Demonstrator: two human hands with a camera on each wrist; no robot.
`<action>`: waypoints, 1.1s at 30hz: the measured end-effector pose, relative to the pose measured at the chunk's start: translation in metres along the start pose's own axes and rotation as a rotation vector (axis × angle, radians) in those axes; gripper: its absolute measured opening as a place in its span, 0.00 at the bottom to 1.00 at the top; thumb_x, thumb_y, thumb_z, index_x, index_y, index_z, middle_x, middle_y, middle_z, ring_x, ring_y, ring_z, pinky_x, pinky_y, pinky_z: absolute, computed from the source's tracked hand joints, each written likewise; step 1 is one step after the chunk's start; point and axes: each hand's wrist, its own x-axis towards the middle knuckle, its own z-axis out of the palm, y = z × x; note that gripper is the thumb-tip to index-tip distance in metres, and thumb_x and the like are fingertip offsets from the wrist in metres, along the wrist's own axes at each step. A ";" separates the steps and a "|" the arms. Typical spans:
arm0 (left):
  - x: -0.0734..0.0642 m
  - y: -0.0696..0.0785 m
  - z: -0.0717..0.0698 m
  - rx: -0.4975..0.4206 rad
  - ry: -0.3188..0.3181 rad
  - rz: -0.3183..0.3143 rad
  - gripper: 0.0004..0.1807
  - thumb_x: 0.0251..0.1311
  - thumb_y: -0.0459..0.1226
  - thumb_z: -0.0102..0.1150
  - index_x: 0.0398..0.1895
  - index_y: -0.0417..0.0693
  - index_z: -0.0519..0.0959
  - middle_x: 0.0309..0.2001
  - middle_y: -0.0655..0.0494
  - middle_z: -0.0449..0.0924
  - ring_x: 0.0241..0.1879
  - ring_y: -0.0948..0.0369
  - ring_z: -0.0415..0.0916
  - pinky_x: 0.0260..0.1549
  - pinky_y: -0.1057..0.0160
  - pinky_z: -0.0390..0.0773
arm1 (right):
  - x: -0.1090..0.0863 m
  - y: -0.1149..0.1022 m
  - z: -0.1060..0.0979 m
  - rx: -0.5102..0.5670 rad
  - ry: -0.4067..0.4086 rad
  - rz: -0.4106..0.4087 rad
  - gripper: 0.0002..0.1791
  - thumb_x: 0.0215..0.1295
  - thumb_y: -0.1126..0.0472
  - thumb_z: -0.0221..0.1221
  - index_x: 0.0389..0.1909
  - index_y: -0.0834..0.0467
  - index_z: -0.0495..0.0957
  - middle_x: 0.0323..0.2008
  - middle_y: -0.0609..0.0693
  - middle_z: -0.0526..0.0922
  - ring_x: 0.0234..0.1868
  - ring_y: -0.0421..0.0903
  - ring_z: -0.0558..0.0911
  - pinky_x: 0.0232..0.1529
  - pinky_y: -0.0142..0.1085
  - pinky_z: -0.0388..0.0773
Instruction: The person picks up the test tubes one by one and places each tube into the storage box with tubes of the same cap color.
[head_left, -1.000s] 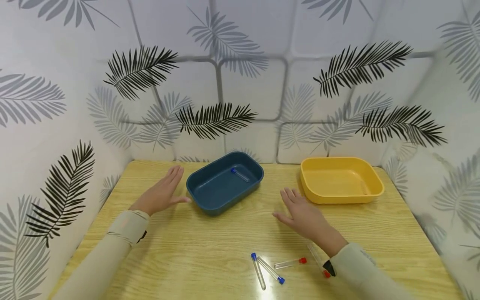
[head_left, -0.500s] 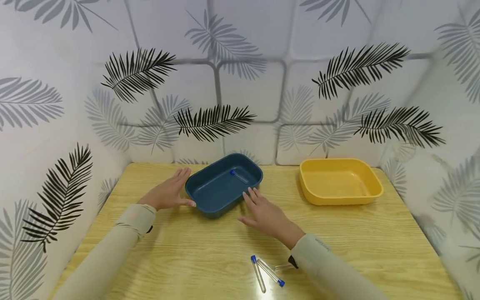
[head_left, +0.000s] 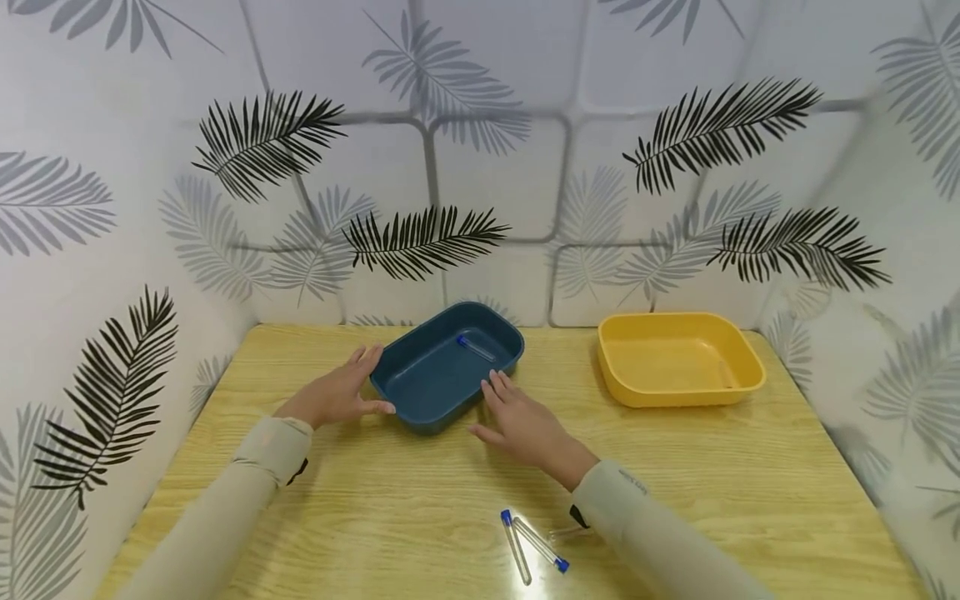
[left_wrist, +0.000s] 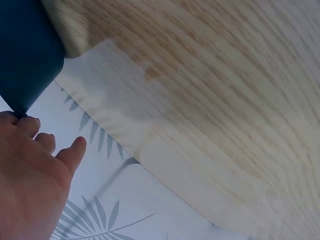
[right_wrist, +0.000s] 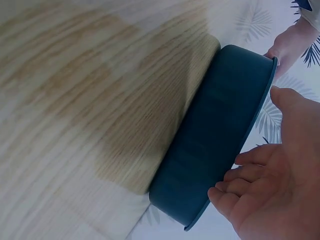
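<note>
A dark blue tray [head_left: 420, 423] stands at the back of the table, its long side slanted. Inside it lies a blue-capped test tube [head_left: 478, 349]. My left hand [head_left: 333, 393] is at the tray's left end, thumb and fingers spread along the rim; in the left wrist view, fingertips of the left hand [left_wrist: 32, 170] meet the edge of the blue tray [left_wrist: 30, 55]. On the front right side, my right hand [head_left: 525, 427] has its fingertips against the wall. The right wrist view shows the right hand [right_wrist: 280, 175] with extended fingers at the rim of the blue tray [right_wrist: 215, 130].
A yellow tray [head_left: 678, 399] stands at the back right with a faint, thin item inside. Near the front lie two blue-capped test tubes [head_left: 516, 550]; another clear tube [head_left: 564, 533] is partly covered by the right sleeve. Patterned wall sheets enclose the table [head_left: 360, 517].
My right hand has moved left from beside the yellow tray to the blue tray. My left hand has come slightly right, onto the blue tray's end. The red-capped tubes are now behind the sleeve.
</note>
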 end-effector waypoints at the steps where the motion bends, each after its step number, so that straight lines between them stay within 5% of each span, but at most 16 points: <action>1: -0.001 0.001 0.000 -0.019 -0.002 -0.015 0.62 0.45 0.71 0.50 0.74 0.47 0.35 0.74 0.48 0.34 0.71 0.49 0.32 0.61 0.42 0.53 | 0.001 0.000 0.000 -0.004 -0.001 0.001 0.44 0.67 0.35 0.41 0.68 0.67 0.54 0.69 0.63 0.52 0.70 0.55 0.50 0.66 0.44 0.54; 5: -0.007 0.007 0.003 -0.064 0.005 -0.064 0.62 0.45 0.71 0.51 0.74 0.51 0.34 0.74 0.50 0.33 0.71 0.51 0.34 0.60 0.42 0.56 | 0.003 0.000 0.000 -0.023 0.002 0.009 0.46 0.66 0.32 0.39 0.68 0.68 0.54 0.68 0.64 0.53 0.70 0.56 0.52 0.65 0.44 0.55; 16: -0.020 0.024 0.016 0.049 0.083 -0.116 0.62 0.46 0.74 0.43 0.73 0.43 0.36 0.73 0.44 0.38 0.70 0.49 0.40 0.63 0.42 0.48 | 0.010 -0.002 0.007 -0.077 0.010 0.040 0.53 0.60 0.27 0.39 0.68 0.69 0.54 0.68 0.65 0.52 0.70 0.55 0.51 0.66 0.42 0.53; 21: -0.027 0.032 0.025 0.026 0.136 -0.147 0.63 0.45 0.73 0.45 0.73 0.42 0.38 0.72 0.41 0.41 0.69 0.44 0.46 0.61 0.41 0.53 | 0.012 -0.007 0.008 -0.071 0.007 0.076 0.58 0.55 0.22 0.39 0.67 0.70 0.54 0.68 0.65 0.51 0.70 0.56 0.50 0.66 0.43 0.53; 33: -0.048 0.050 0.033 0.089 0.216 -0.158 0.59 0.50 0.70 0.46 0.71 0.34 0.45 0.70 0.37 0.49 0.68 0.44 0.49 0.62 0.41 0.51 | 0.015 -0.013 0.009 -0.142 0.018 0.063 0.62 0.51 0.19 0.36 0.67 0.71 0.55 0.68 0.67 0.52 0.70 0.58 0.51 0.66 0.42 0.52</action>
